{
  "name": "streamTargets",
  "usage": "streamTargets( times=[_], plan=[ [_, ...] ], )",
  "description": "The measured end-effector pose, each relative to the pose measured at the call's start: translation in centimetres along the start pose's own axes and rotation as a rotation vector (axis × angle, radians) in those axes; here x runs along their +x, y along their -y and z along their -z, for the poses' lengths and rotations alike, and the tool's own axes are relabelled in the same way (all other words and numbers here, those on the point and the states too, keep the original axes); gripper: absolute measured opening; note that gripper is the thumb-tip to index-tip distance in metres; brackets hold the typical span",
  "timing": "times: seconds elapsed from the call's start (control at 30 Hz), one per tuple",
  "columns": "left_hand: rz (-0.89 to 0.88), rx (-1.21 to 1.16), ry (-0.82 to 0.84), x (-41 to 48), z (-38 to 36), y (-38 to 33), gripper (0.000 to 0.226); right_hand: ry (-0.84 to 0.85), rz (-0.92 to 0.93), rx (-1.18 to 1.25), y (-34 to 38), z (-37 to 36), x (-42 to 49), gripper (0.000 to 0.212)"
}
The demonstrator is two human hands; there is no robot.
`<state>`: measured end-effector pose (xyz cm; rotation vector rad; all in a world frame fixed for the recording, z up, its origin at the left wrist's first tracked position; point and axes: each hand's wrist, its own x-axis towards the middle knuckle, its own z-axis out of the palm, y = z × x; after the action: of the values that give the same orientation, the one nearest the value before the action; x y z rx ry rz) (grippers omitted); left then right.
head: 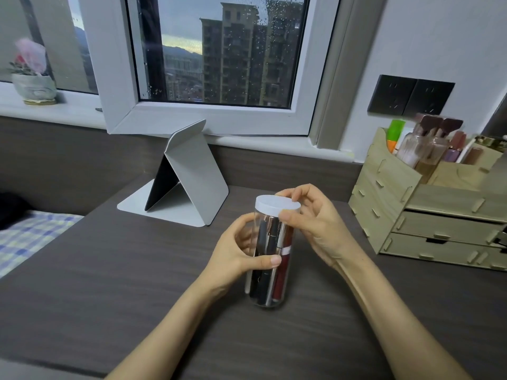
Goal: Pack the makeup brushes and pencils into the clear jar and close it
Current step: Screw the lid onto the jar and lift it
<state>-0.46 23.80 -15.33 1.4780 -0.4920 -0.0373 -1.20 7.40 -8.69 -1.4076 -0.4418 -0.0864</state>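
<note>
Standing upright near the middle of the dark wood-grain desk point(109, 283), the clear jar point(270, 281) holds dark pencils and brushes point(264, 242) and a red tube point(284, 259), all upright inside it. The white lid point(277, 205) sits on the jar's mouth; whether it is fully tightened cannot be told. The left hand point(236, 253) wraps the jar's middle from the left, its fingers point(270, 261) grasping the wall with the thumb across the front. The right hand point(315, 223) comes in from the right, thumb and fingertips pinching the lid's rim.

Behind and to the left of the jar stands a folded white stand point(189, 171), well apart from it. On the right sits a wooden drawer organizer point(428, 215) holding bottles and brushes, near the right forearm but not touching it. Nothing lies between the hands and the jar.

The desk's left edge runs diagonally beside a bed with a checked sheet point(30, 237). Behind, a dark wall panel rises to a window sill point(82, 108) carrying a potted plant point(33, 78). The desk surface in front of and to the left of the jar lies open.
</note>
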Motion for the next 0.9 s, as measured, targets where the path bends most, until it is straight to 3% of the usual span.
streamTargets(
  times=[0.13,0.2,0.27,0.33,0.37,0.47,0.53,0.6,0.7,0.77,0.9],
  plan=[
    [-0.062,0.321,-0.155,-0.2,-0.2,-0.2,0.081,-0.392,0.151,-0.791,-0.6,-2.7,-1.3,0.045],
    [-0.064,0.403,-0.17,-0.4,-0.3,-0.5,0.08,-0.287,0.154,-0.923,0.5,-2.6,-1.6,0.057],
    [-0.058,0.446,-0.145,-0.4,-0.4,-0.8,0.08,0.046,0.069,-0.862,2.9,-1.1,-1.4,0.054],
    [-0.062,0.473,-0.112,-0.4,-0.6,-1.0,0.079,0.339,-0.027,-0.983,4.9,0.0,-1.0,0.044],
    [-0.063,0.483,-0.105,-0.4,-0.8,-1.0,0.079,0.375,-0.041,-1.103,5.3,0.2,-0.9,0.043],
    [-0.08,0.518,-0.103,-0.3,-1.3,-1.0,0.075,0.148,0.02,-1.599,4.9,-0.6,-0.6,0.053],
    [-0.084,0.525,-0.095,-0.4,-1.5,-1.1,0.074,0.088,0.11,-1.827,4.6,-0.6,-0.8,0.064],
    [-0.085,0.513,-0.087,-0.4,-1.5,-1.2,0.076,0.176,0.074,-1.749,5.3,0.0,-1.3,0.068],
    [-0.089,0.485,-0.077,-0.4,-1.5,-1.7,0.08,0.285,0.033,-1.546,6.0,0.4,-1.6,0.056],
    [-0.109,0.47,-0.077,-0.5,-1.9,-2.0,0.079,0.232,0.087,-1.553,5.4,0.1,-1.4,0.048],
    [-0.138,0.426,-0.125,-0.9,-3.0,-2.3,0.076,0.045,0.146,-1.559,5.1,-0.4,-1.3,0.052]
  ],
)
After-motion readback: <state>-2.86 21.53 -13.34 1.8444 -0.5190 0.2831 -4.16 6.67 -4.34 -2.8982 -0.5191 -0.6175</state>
